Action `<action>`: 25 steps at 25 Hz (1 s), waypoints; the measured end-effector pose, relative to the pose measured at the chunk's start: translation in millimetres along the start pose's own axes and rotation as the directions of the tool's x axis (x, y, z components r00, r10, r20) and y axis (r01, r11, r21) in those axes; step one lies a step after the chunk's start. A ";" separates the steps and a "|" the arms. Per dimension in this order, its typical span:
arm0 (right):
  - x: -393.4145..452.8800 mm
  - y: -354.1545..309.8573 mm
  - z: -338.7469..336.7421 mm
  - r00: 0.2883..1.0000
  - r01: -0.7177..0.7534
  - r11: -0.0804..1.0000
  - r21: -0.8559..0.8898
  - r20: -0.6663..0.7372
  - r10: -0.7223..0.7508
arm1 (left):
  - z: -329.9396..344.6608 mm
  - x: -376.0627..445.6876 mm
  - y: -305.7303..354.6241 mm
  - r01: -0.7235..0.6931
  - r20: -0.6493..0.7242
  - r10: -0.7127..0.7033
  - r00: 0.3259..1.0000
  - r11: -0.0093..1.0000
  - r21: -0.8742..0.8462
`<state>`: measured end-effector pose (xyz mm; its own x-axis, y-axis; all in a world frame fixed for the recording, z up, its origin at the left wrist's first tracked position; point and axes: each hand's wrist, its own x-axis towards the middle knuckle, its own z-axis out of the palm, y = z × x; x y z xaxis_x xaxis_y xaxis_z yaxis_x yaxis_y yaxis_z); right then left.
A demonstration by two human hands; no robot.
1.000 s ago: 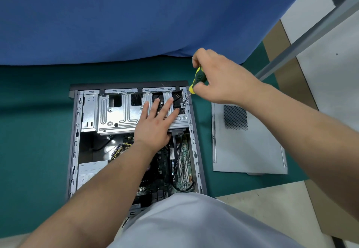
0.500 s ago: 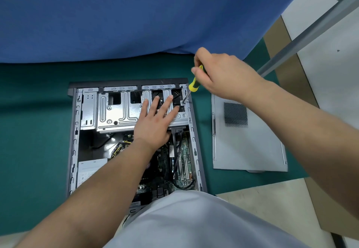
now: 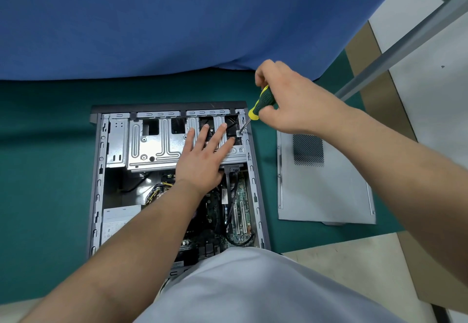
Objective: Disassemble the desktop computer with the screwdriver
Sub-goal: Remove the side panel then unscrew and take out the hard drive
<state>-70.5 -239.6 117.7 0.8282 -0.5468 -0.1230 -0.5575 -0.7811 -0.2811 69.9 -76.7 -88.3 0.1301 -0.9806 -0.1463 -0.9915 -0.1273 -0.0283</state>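
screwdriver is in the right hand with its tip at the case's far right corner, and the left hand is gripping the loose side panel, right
Not quite. In the head view the left hand rests flat on the metal drive cage inside the case; the side panel lies untouched beside it. The right hand holds the screwdriver as described.

Both forearms are bare; a pale grey-white garment [image 3: 253, 289] covers the torso.

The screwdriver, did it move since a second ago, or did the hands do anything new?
Hardly. The right hand has shifted its fingers a little on the screwdriver, probably turning it; nothing was picked up or let go. Its tip stays on the same screw at the drive cage corner, and the left hand stays flat on the cage. The side panel hasn't moved.
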 end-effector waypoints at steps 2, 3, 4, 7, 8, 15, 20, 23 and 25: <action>0.7 -2.7 4.4 0.993 -0.087 0.990 -0.115 -0.089 0.077 | -0.4 0.0 0.1 0.001 -0.001 -0.001 1.000 1.000 0.000; 1.7 -2.6 6.9 0.990 -0.101 0.983 -0.153 -0.111 0.084 | -0.5 -0.2 0.0 0.001 0.000 -0.001 1.000 1.000 0.000; 2.1 -1.2 7.1 0.994 -0.076 0.990 -0.121 -0.090 0.065 | -0.7 -0.3 -0.1 0.000 0.000 0.000 1.000 1.000 0.001; 0.9 -0.2 1.6 1.000 0.015 0.996 0.085 0.009 -0.015 | -1.4 -0.5 0.0 0.001 -0.004 -0.001 1.000 1.000 -0.006; -0.5 -1.0 2.4 1.000 0.002 0.997 0.081 0.004 -0.002 | -1.4 -0.4 0.2 0.001 -0.004 -0.002 1.000 1.000 -0.007; 0.9 3.7 3.5 1.000 -0.031 0.999 0.040 0.001 0.031 | 1.9 0.7 -0.1 0.002 -0.013 -0.003 1.000 1.000 -0.005; -1.0 9.9 10.5 0.986 -0.152 0.983 -0.100 -0.089 0.143 | 3.7 0.7 0.2 0.002 -0.024 -0.002 1.000 1.000 -0.002; -1.2 14.7 9.8 0.994 -0.096 0.994 0.042 -0.044 0.098 | 3.7 0.5 -0.1 0.002 -0.027 -0.002 1.000 1.000 -0.005; -4.7 16.5 9.3 0.993 -0.107 0.985 0.135 -0.028 0.111 | 3.5 0.9 -0.3 0.002 -0.026 -0.002 1.000 1.000 -0.006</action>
<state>-83.1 -247.2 104.8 0.7589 -0.6387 -0.1268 -0.6298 -0.6705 -0.3921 70.4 -77.0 -91.9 0.1321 -0.9839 -0.1201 -0.9912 -0.1303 -0.0228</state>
